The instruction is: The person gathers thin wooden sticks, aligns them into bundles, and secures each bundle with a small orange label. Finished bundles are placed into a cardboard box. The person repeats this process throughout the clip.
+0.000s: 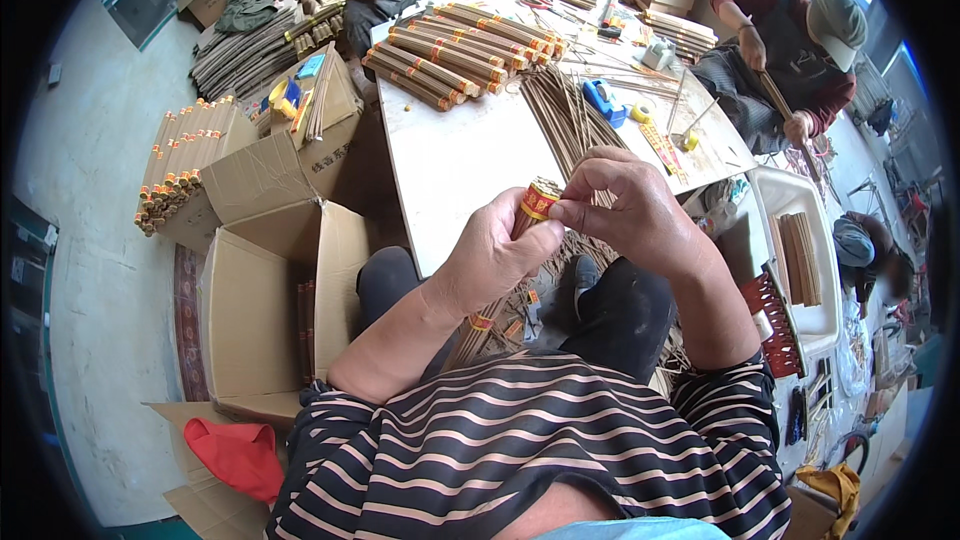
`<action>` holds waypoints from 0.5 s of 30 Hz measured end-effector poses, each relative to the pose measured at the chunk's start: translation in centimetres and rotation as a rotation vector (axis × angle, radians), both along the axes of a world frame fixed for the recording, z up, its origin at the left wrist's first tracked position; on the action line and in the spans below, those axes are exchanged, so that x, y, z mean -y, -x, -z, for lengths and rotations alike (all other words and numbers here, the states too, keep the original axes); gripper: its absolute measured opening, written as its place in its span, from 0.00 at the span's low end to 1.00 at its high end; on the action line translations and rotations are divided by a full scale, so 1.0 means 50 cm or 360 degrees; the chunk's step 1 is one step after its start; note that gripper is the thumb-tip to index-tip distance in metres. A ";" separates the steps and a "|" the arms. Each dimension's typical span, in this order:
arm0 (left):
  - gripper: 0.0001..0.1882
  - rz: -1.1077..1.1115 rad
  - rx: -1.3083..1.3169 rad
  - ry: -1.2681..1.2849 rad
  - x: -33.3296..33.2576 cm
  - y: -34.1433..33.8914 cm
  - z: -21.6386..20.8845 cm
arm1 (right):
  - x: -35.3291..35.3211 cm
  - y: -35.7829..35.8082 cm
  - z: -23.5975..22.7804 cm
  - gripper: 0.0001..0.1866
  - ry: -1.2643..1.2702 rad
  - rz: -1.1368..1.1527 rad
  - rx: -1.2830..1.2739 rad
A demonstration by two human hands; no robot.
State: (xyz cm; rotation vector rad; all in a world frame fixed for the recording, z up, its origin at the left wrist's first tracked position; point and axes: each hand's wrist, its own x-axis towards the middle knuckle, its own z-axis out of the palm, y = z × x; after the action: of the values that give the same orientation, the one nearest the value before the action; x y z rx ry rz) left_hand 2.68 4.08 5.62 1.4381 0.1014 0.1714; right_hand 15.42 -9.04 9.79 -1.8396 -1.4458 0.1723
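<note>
My left hand point(488, 258) is closed round a slim bundle of brown sticks point(545, 185), held tilted above my lap near the table's front edge. A red and yellow paper band point(538, 203) wraps the bundle just below its upper end. My right hand point(635, 215) pinches the right edge of this band between thumb and fingers. The bundle's lower part point(468, 340) shows between my legs, with another red and yellow band round it. My left hand hides its middle.
Banded bundles point(440, 55) lie piled on the white table point(440, 165), beside loose sticks point(565, 120) and a blue tape dispenser point(604, 103). An open cardboard box point(255, 310) stands left. Right are a white tub point(825, 320) and red basket point(770, 315). Two people work across the table.
</note>
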 end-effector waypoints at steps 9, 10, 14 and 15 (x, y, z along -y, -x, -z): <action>0.24 0.0019 0.0095 -0.0064 -0.002 -0.004 0.018 | 0.005 0.000 0.004 0.10 -0.0137 -0.0034 0.0178; 0.24 0.0023 0.0093 -0.0049 -0.002 -0.004 0.018 | 0.005 0.001 0.006 0.10 -0.0153 -0.0014 0.0174; 0.24 0.0021 0.0067 -0.0018 -0.005 -0.009 0.018 | 0.001 0.001 0.014 0.12 -0.0194 0.0060 0.0104; 0.23 0.0044 0.0069 0.0020 -0.005 -0.008 0.015 | 0.000 0.000 0.017 0.13 -0.0199 0.0076 0.0072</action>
State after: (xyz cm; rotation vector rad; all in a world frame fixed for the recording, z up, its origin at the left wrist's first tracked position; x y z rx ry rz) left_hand 3.06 4.35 4.89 1.4221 0.0470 0.1788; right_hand 15.42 -9.02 8.94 -1.7843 -1.4099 0.0162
